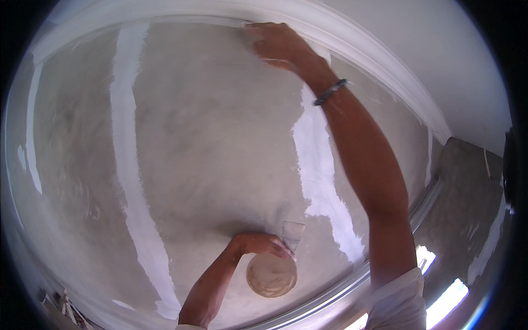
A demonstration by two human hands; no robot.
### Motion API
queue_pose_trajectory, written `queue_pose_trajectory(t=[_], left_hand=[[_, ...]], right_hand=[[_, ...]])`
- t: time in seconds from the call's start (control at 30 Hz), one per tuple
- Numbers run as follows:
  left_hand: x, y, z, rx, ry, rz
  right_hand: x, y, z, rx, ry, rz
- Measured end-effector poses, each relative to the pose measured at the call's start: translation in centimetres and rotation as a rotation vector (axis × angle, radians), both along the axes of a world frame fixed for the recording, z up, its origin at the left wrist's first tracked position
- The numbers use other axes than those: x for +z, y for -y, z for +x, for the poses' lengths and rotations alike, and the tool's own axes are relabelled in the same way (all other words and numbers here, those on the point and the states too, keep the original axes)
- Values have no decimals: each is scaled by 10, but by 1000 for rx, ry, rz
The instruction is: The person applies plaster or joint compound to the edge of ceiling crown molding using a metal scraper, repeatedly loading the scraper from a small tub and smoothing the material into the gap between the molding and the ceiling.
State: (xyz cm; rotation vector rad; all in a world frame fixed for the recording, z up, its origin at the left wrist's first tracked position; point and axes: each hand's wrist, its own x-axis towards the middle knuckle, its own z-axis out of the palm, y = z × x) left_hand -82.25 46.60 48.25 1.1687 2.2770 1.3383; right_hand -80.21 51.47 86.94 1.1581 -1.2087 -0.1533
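Observation:
A round tub (271, 276) with beige-brown paste in it is held from above and behind by my left hand (261, 243), whose fingers close over its rim. Beside those fingers a flat scraper blade (293, 234) smeared with filler sticks up; the same hand appears to hold it too. My right hand (275, 45) reaches up to the seam where the grey wall (220, 126) meets the white cornice (198, 12). Its fingers are bent together with the tips against the seam, slightly blurred; whether something small is in them is hidden. A dark bracelet (330, 92) circles that wrist.
Rough-edged white filler bands run down the wall, one band (132, 165) at left and another band (316, 159) behind my right forearm. A light ledge (335, 291) curves along the bottom right. A cord (487, 157) hangs at far right, and clutter (66, 308) lies at lower left.

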Motion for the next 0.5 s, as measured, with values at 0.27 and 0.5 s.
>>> queue_pose_trajectory(t=[0.27,0.5], left_hand=[[-6,0,-4,69,-29,-43],[-13,0,-17,63,12,-61]], right_hand=[[20,-87,-42,-200,384,-32],[20,-118,-23,-490,417,-70]])
